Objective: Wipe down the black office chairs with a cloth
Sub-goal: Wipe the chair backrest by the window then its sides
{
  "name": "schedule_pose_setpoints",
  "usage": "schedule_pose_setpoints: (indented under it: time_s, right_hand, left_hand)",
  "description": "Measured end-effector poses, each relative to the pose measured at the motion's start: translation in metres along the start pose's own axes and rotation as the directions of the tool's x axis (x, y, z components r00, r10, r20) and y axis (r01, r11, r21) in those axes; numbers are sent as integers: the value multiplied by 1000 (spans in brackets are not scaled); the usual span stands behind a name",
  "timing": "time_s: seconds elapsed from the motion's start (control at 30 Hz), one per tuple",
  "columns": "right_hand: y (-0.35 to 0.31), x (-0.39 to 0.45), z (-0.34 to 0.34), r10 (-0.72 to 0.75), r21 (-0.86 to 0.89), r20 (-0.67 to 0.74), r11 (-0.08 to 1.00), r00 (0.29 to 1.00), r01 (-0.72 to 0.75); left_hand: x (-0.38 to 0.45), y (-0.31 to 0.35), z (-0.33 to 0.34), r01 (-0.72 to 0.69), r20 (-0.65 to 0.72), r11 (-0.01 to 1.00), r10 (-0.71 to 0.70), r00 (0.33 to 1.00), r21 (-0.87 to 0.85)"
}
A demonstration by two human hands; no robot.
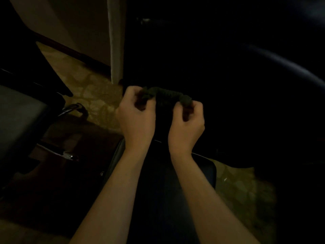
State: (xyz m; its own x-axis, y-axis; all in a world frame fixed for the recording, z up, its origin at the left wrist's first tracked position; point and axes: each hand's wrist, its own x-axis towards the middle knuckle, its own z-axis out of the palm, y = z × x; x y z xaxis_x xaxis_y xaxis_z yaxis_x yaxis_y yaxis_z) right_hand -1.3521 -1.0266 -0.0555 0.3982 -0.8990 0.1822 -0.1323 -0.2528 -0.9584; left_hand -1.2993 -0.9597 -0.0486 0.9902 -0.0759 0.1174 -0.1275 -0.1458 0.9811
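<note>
The scene is very dark. A dark green cloth (167,96), bunched into a thick roll, stretches between both my hands at the frame's middle. My left hand (136,114) grips its left end with curled fingers. My right hand (187,123) grips its right end the same way. A black office chair (255,85) fills the right and upper part of the view, its curved edge catching faint light; the hands are in front of its dark surface. Details of the chair are lost in shadow.
Another chair with a grey seat (19,117) and chrome base parts (70,110) stands at the left. Patterned yellowish carpet (91,92) shows between the chairs. A pale vertical strip (116,41), perhaps a wall edge or table leg, rises at the top centre.
</note>
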Motion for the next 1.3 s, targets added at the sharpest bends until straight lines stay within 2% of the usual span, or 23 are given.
schedule_pose_setpoints:
  time_s: [0.1,0.2,0.3,0.43,0.57,0.77,0.9,1.03,1.1,1.2,1.3]
  right_hand:
    - [21,-2,-5,8,-50,10,999,1000,-8]
    - [52,-9,-16,68,-105,27,992,997,-65]
    - [88,-18,-35,170,-173,8,971,985,-166]
    - [117,-25,-59,320,-216,-39,922,947,-320]
    - [98,-10,-78,286,-131,-100,946,953,-297]
    - [53,19,-98,84,-31,-220,995,972,-93]
    - [71,17,-97,55,-116,-190,990,980,-78]
    - [102,1,-99,237,-139,-144,956,961,-257]
    - [106,-1,-103,302,-124,-134,940,944,-318]
    - [87,9,-108,299,-92,-191,943,935,-320]
    - [46,31,-114,222,6,-263,974,939,-228]
  left_hand:
    - [-22,-25,11,11,-7,998,-10,1000,57]
    - [-46,-54,22,140,19,988,-141,990,59]
    - [-61,-78,33,207,85,973,-216,973,100]
    - [-83,-92,47,365,207,916,-395,895,168]
    - [-87,-68,64,289,191,955,-298,935,73]
    - [-88,-14,89,122,97,991,-116,988,-57]
    - [-98,-29,100,177,95,984,-174,980,-32]
    - [-113,-55,102,385,104,922,-388,916,49]
    - [-112,-55,103,438,89,899,-438,894,28]
    - [-107,-30,106,414,86,910,-410,908,-32]
    - [-96,12,113,320,101,938,-308,946,-134]
